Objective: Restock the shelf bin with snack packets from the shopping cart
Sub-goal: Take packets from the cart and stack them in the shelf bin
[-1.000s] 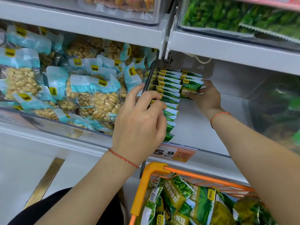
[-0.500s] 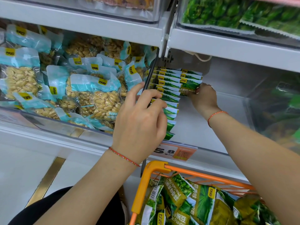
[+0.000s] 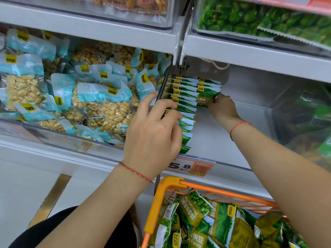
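Right hand pinches a green packet at the bin's back-left corner, beside the standing row. Left hand, fingers curled, steadies that row along the left wall; next packets sit below in the cart.

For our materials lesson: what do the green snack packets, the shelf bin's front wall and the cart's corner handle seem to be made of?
Green snack packets: likely glossy printed plastic film, with crimped serrated edges.
Bin front wall: clear rigid plastic, probably acrylic; you see through it.
Cart handle: smooth orange, apparently moulded plastic; the orange rods may be coated metal.
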Demonstrator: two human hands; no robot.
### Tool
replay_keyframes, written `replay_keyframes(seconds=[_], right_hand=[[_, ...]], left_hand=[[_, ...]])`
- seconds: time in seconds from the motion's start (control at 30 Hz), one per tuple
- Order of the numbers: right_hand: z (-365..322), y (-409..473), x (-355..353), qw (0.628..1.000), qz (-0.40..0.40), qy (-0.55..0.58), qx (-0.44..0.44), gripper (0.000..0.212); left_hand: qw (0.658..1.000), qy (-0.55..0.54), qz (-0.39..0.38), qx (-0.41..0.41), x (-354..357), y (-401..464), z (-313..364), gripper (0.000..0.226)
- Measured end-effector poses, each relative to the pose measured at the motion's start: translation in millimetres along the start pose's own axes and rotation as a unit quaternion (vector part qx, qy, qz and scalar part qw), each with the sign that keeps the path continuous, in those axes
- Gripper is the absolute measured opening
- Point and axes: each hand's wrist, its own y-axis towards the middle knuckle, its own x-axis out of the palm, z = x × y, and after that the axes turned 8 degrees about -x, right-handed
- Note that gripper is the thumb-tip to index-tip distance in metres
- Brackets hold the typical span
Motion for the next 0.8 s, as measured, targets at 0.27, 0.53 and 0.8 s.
replay_keyframes(seconds=[0.27, 0.53, 0.8], right_hand=[[-7, -10, -25, 0.993, -0.004, 0.082, 0.082, 0.029], [-41, -95, -86, 0.988, 0.018, 0.153, 0.016, 0.011], [-40, -196, -146, 0.983, 0.028, 0.177, -0.034, 0.016]], left_hand=[[1.000, 0.001, 0.014, 0.010, 1, 0, -1, 0.017], [1.000, -0.006, 0.020, 0.020, -11, -6, 5, 0.017], [0.991, -0.108, -0.052, 0.055, -65, -49, 67, 0.026]])
